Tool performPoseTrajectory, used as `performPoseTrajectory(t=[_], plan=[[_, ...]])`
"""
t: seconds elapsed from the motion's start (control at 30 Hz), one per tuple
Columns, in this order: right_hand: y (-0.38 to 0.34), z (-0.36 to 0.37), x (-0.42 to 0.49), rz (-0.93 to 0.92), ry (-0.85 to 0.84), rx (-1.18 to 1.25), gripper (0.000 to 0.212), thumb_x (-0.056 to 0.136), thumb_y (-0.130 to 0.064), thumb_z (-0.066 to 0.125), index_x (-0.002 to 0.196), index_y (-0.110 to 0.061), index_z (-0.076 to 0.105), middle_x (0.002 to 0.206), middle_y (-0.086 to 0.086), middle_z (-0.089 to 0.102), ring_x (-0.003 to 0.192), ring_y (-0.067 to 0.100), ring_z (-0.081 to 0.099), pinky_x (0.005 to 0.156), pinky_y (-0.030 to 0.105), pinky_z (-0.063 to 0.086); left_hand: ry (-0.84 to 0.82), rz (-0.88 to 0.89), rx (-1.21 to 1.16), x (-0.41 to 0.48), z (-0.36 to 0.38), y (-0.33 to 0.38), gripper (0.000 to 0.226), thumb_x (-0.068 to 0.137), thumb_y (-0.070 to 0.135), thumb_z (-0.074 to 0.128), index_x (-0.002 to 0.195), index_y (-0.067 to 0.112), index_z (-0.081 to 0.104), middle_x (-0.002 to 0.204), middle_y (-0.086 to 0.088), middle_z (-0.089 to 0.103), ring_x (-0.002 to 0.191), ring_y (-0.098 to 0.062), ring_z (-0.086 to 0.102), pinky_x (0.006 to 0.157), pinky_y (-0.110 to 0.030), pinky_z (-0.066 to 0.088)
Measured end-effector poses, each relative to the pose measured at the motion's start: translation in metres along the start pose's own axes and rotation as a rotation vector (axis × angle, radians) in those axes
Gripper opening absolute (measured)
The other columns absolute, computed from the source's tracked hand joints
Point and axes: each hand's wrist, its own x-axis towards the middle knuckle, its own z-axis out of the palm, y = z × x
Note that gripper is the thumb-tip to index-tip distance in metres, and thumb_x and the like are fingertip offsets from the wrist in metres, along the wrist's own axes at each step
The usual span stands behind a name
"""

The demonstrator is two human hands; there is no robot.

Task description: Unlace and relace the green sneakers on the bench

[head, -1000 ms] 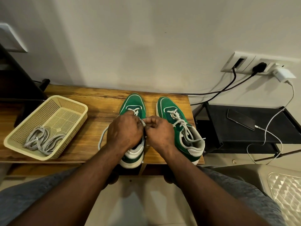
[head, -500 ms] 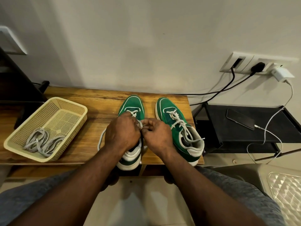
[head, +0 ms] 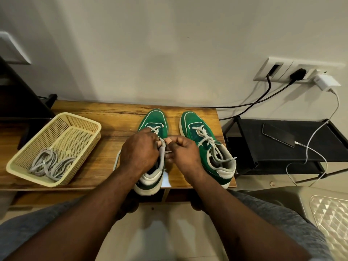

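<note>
Head view: green sneakers sit side by side on wooden bench [head: 113, 117], centre frame, toes at 12 o'clock toward wall.

Left-side sneaker [head: 155, 119]: grey lace [head: 116, 161] crossed only at the toe eyelets, with a slack loop hanging off at 9 o'clock. Left hand [head: 140, 149] and right hand [head: 185, 153] meet over its tongue. Fingers of both are curled, pinching the lace between thumb and forefinger.

Right-side sneaker [head: 203, 132]: laced, untied, lace ends loose over the collar.

Mesh basket [head: 79, 121] at 9 o'clock on the bench holds a bundle of spare laces [head: 50, 164].

Black rack [head: 244, 147] at 3 o'clock carries a phone [head: 278, 137] on a white cable. Wall socket [head: 278, 69] at 2 o'clock holds a white charger [head: 326, 82].
</note>
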Motion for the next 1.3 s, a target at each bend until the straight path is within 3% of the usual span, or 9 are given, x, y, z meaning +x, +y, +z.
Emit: performPoseTrajectory(t=[0.1, 0.2, 0.4, 0.57, 0.67, 0.8, 0.9, 1.1, 1.3], plan=[[0.000, 0.005, 0.001, 0.049, 0.014, 0.080, 0.010, 0.102, -0.016, 0.066, 0.105, -0.014, 0.075, 0.096, 0.009, 0.079, 0.074, 0.016, 0.069, 0.064, 0.028, 0.058, -0.004, -0.029, -0.038, 0.001, 0.001, -0.002, 0.015, 0.101, 0.027, 0.067, 0.102, 0.020, 0.081, 0.105, 0.003, 0.065, 0.093, -0.020, 0.063, 0.080, -0.040, 0.058], [0.002, 0.014, 0.006, 0.080, -0.020, 0.168, 0.009, 0.103, -0.015, 0.065, 0.103, -0.012, 0.073, 0.100, 0.011, 0.078, 0.085, 0.020, 0.072, 0.076, 0.037, 0.062, -0.014, -0.045, -0.086, 0.002, 0.001, -0.007, 0.016, 0.100, 0.028, 0.069, 0.108, 0.021, 0.081, 0.107, 0.003, 0.066, 0.098, -0.020, 0.063, 0.085, -0.039, 0.056], [0.002, 0.024, 0.013, -0.203, 0.216, -0.272, 0.014, 0.106, -0.019, 0.057, 0.095, -0.019, 0.065, 0.099, 0.002, 0.067, 0.092, 0.020, 0.065, 0.084, 0.046, 0.058, -0.065, 0.012, -0.017, -0.001, -0.002, -0.009, 0.020, 0.102, 0.038, 0.065, 0.111, 0.029, 0.080, 0.102, 0.003, 0.062, 0.095, -0.021, 0.061, 0.082, -0.042, 0.056], [-0.052, -0.011, 0.032, -0.045, 0.505, 0.470, 0.018, 0.112, -0.017, 0.047, 0.104, -0.011, 0.062, 0.102, 0.009, 0.073, 0.086, 0.022, 0.075, 0.072, 0.035, 0.063, -0.017, 0.015, 0.058, -0.004, -0.001, -0.013, 0.022, 0.098, 0.039, 0.071, 0.117, 0.031, 0.078, 0.108, 0.001, 0.066, 0.103, -0.023, 0.061, 0.088, -0.048, 0.056], [-0.069, -0.021, 0.030, 0.110, 0.354, 0.745, 0.018, 0.110, -0.010, 0.041, 0.111, -0.005, 0.059, 0.088, 0.010, 0.070, 0.062, 0.020, 0.073, 0.063, 0.035, 0.063, -0.036, -0.002, 0.046, -0.003, -0.002, -0.012, 0.023, 0.096, 0.041, 0.072, 0.116, 0.032, 0.078, 0.109, 0.000, 0.065, 0.106, -0.026, 0.058, 0.090, -0.049, 0.054], [-0.031, -0.016, 0.015, -0.134, 0.168, -0.426, 0.016, 0.108, -0.034, 0.053, 0.098, -0.022, 0.055, 0.078, -0.004, 0.063, 0.067, 0.018, 0.061, 0.058, 0.029, 0.040, -0.033, -0.023, 0.083, -0.002, -0.004, -0.010, 0.025, 0.095, 0.037, 0.074, 0.119, 0.034, 0.076, 0.112, -0.002, 0.063, 0.107, -0.027, 0.058, 0.090, -0.047, 0.054], [-0.018, -0.011, 0.012, -0.240, -0.114, -0.813, 0.030, 0.105, -0.051, 0.052, 0.082, -0.032, 0.052, 0.074, -0.006, 0.063, 0.071, 0.018, 0.061, 0.057, 0.031, 0.035, -0.002, -0.022, 0.079, -0.003, -0.004, -0.010, 0.028, 0.095, 0.028, 0.074, 0.122, 0.033, 0.075, 0.112, -0.002, 0.062, 0.105, -0.027, 0.061, 0.089, -0.045, 0.055], [-0.032, -0.008, 0.008, -0.269, -0.232, -0.770, 0.030, 0.107, -0.030, 0.056, 0.078, -0.023, 0.060, 0.078, -0.002, 0.062, 0.073, 0.015, 0.058, 0.066, 0.033, 0.041, 0.083, -0.004, 0.032, -0.004, -0.008, -0.010, 0.031, 0.086, 0.015, 0.075, 0.110, 0.029, 0.061, 0.108, 0.000, 0.064, 0.088, -0.025, 0.064, 0.069, -0.033, 0.046], [-0.048, -0.010, -0.002, -0.119, -0.241, -0.195, 0.030, 0.110, -0.025, 0.051, 0.090, -0.008, 0.067, 0.092, 0.015, 0.068, 0.087, 0.020, 0.060, 0.087, 0.042, 0.052, 0.125, -0.073, 0.037, -0.002, -0.006, -0.018, 0.045, 0.083, 0.017, 0.081, 0.116, 0.031, 0.053, 0.113, 0.000, 0.063, 0.091, -0.026, 0.065, 0.068, -0.032, 0.041]])
